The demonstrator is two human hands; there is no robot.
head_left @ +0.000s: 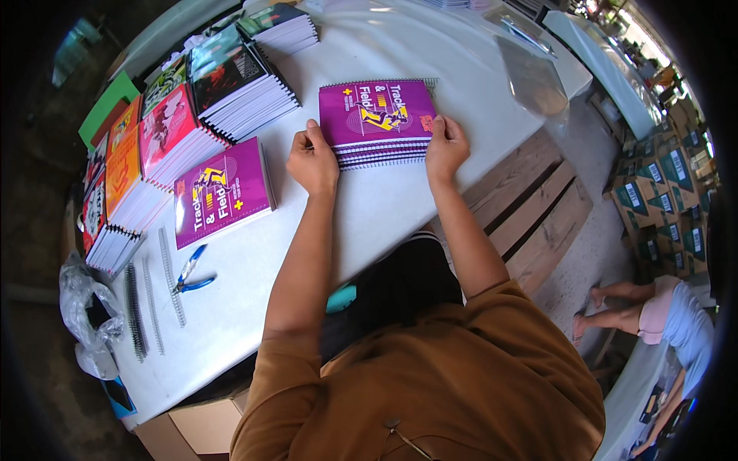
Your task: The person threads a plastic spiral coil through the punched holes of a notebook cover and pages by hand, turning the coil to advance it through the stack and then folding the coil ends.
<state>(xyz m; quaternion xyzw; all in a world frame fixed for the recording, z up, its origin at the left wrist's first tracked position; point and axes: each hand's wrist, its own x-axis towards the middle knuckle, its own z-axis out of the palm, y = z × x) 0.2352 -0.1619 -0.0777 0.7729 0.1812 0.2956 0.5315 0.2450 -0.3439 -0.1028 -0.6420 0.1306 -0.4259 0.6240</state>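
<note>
- Purple stack (376, 115) of coil-bound notebooks lies on the white desk (238, 307), between the two hands.
- Left hand (313, 158) pinches the stack's left side close to the near corner, thumb on the top cover; right hand (447, 150) clasps its right side likewise.
- Counts: one stack held; its layers overlap, number cannot be told. Left of and nearer than the stack: one second purple pile (223, 196), then one pair of blue-handled pliers (187, 275), two light wire coils (171, 278) and one dark coil bundle (134, 311).
- Farther left of the stack: several colored notebook piles (173, 127), too crowded to count surely.
- Stack's look: purple top cover, sideways white lettering, yellow-and-white running figure, small red-orange patch at right; coils along near and far edges.
</note>
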